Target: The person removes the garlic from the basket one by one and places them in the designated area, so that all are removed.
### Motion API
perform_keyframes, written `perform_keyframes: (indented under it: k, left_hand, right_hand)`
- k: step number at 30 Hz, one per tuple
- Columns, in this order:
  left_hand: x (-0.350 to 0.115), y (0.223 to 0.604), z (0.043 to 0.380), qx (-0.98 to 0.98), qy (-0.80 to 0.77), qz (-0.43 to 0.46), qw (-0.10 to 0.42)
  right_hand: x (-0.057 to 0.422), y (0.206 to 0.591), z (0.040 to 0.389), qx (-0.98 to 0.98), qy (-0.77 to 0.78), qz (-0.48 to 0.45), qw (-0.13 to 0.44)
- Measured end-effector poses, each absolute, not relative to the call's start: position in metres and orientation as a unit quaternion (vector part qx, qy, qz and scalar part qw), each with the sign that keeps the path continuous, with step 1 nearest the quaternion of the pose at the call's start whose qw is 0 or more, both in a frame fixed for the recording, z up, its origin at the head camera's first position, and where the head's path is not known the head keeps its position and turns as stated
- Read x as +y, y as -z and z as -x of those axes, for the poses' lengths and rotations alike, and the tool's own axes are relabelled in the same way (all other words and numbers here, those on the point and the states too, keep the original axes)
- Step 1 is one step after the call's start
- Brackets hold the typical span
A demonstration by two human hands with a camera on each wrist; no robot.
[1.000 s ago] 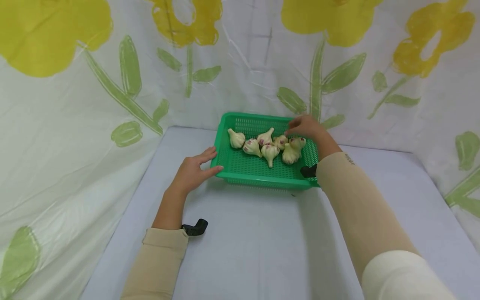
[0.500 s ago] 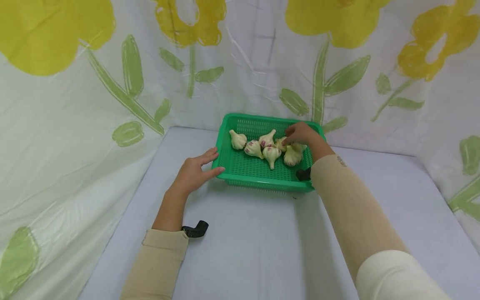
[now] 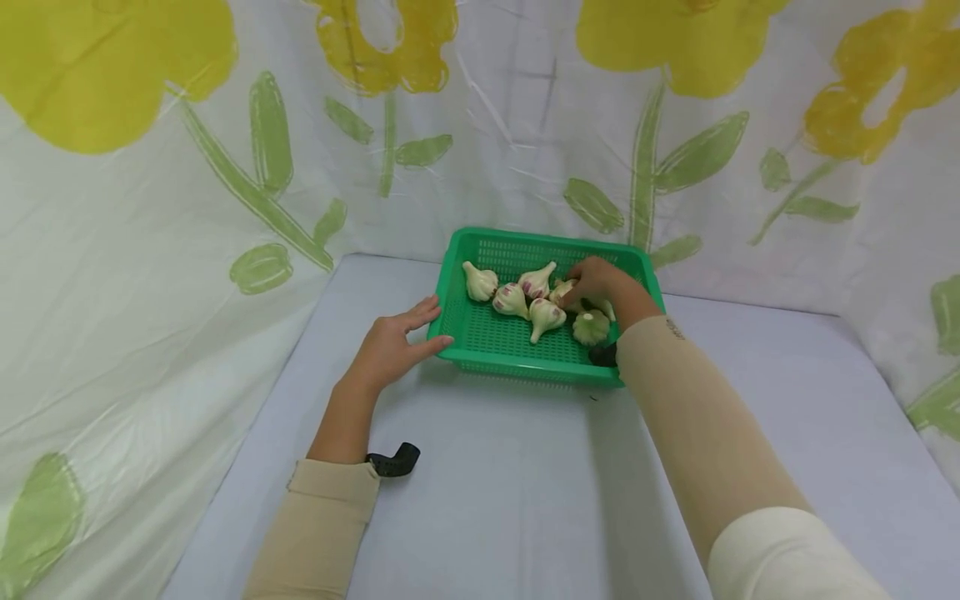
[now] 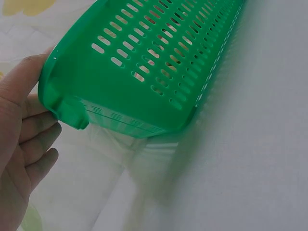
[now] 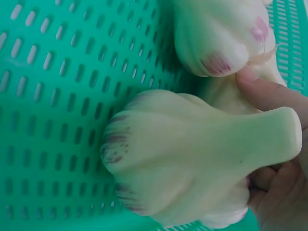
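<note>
A green plastic basket (image 3: 525, 362) holds several whitish garlic bulbs (image 3: 547, 317) with purple streaks. My left hand (image 3: 386, 346) rests at the basket's left end, thumb near the front corner and fingers along the side; the left wrist view shows the fingers (image 4: 41, 127) loosely bent outside the rim. Inside the basket's right half, my right hand (image 3: 603, 283) reaches down and grips a garlic bulb (image 5: 224, 94) between thumb and fingers, partly hidden. Nearer the right wrist camera lies another garlic bulb (image 5: 178, 154), its thick stem crossing in front of the hand.
The basket stands on a pale cloth-covered table (image 3: 487, 492), close to the back edge. Behind and to the left hangs a white curtain (image 3: 495, 183) with yellow flowers and green leaves. A small dark speck (image 3: 593, 398) lies before the basket.
My right hand has come down and left from the basket's back right onto the bulbs. A bulb below it has turned, its stem now toward the head camera. My left hand stays put.
</note>
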State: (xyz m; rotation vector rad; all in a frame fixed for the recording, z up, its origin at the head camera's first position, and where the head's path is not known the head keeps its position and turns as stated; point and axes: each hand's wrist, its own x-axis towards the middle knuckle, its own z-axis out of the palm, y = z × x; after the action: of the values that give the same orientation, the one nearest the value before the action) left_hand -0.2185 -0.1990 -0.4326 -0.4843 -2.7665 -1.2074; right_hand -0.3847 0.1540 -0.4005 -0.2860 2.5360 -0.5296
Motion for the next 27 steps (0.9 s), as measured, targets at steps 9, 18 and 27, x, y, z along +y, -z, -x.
perform_keyframes:
  k: [9,18,27]
  left_hand:
    - [-0.1976,0.4302,0.2173,-0.906,0.391,0.155,0.038]
    - [-0.1971,0.4285,0.2168,-0.907,0.391,0.152,0.034]
    - [-0.1981,0.4310,0.2169,-0.908,0.390,0.149,0.035]
  right_hand:
    - [0.1549,0.4020,0.3795,0.939,0.208,0.111,0.250]
    - [0.1531,0.4022,0.3798,0.938,0.210,0.103,0.257]
    - [0.1487,0.4022,0.3786,0.940,0.177,0.112,0.271]
